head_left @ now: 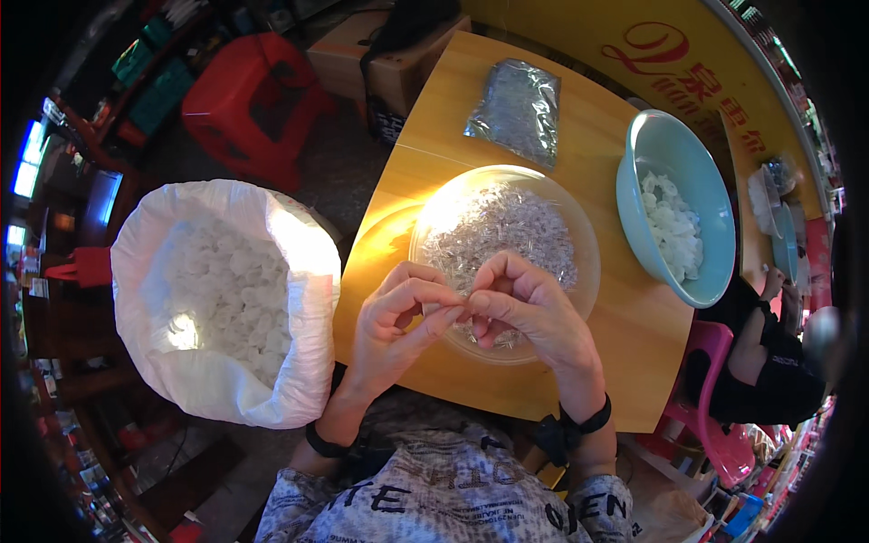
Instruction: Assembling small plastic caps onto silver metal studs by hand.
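Observation:
My left hand [401, 319] and my right hand [529, 306] meet over the near side of a round translucent bowl [588, 271]. Thumb and fingertips are pinched together on both, and whatever lies between them is too small to make out. Small clear, thin plastic-looking pieces [516, 226] fill much of the bowl. To the right stands a light blue basin [715, 213] with white translucent pieces [672, 226] in it. On my left, a white woven sack [312, 262] with its rim rolled down holds many similar whitish pieces [231, 303].
A clear plastic bag [516, 109] lies at the far end of the wooden table [625, 362]. Behind the sack are a red stool [244, 95] and a cardboard box [339, 54]. A person in dark clothes [760, 362] sits by a pink chair [715, 407] at right.

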Motion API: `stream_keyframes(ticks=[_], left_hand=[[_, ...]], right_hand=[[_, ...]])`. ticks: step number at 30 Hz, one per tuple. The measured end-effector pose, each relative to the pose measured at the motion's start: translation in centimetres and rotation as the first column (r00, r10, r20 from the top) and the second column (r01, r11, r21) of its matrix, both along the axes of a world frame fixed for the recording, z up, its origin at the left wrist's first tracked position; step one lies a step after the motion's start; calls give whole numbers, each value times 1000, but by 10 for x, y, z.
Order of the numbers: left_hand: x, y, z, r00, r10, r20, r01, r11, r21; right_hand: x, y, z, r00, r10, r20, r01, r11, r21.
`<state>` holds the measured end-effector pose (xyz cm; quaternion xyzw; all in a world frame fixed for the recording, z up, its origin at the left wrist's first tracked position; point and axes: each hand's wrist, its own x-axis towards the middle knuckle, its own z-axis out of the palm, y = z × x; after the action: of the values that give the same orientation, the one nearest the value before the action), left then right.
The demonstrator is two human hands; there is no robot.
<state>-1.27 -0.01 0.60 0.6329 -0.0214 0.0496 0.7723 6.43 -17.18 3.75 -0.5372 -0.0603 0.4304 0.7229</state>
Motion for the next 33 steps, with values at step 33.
stream_keyframes(ticks=[33], left_hand=[[14, 13, -12, 959, 224, -176, -278, 873, -401]], right_hand=[[-36, 70, -24, 722, -525, 451, 520, 841, 145]])
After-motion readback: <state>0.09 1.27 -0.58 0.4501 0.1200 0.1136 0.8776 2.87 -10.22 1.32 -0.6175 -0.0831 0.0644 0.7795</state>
